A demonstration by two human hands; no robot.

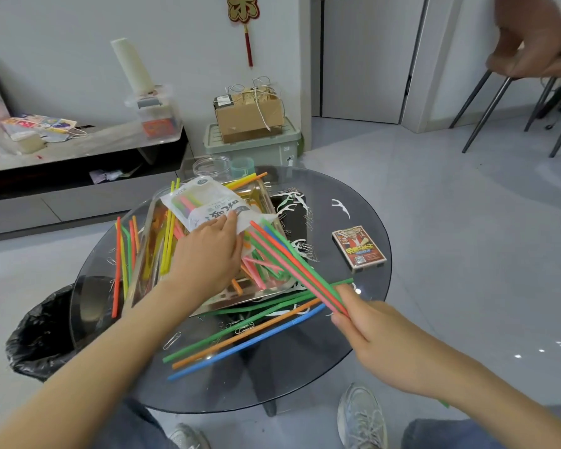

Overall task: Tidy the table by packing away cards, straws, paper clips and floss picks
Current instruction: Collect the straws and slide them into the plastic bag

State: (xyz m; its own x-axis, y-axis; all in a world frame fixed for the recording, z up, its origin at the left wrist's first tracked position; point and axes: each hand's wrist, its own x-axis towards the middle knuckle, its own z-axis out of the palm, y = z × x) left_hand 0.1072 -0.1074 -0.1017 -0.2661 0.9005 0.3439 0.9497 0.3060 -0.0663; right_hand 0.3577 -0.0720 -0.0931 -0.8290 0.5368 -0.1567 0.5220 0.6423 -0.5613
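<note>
Over the middle of the glass table (353, 222), above the metal tray (259, 294), the left hand (208, 254) pinches the open end of the straw bag (204, 202), thumb and fingers closed on the plastic; the bag lies tilted toward 11 o'clock, some straws already inside. The right hand (379, 338), down at 5 o'clock, grips a bundle (292, 260) of green, pink and orange straws by their near ends, fingers curled tight round them; the far tips are at the bag's mouth, just beside the left thumb.

So the straw step looks to be in hand, and only partly done; loose straws (240, 338) lie at 6 o'clock, more stand at 9 o'clock (123, 254) against the tray, and others fill the tray itself.

The next move, I'd judge, calls for holding the mouth wide and sliding the bundle in along the bag's length; the tips fan apart, so one could snag the edge.

The card box (358, 249) sits at 3 o'clock, seemingly shut; floss picks (340, 207) are scattered at 1 to 2 o'clock; paper clips (172, 340) lie at 7 o'clock; all of these look yet to be packed.
</note>
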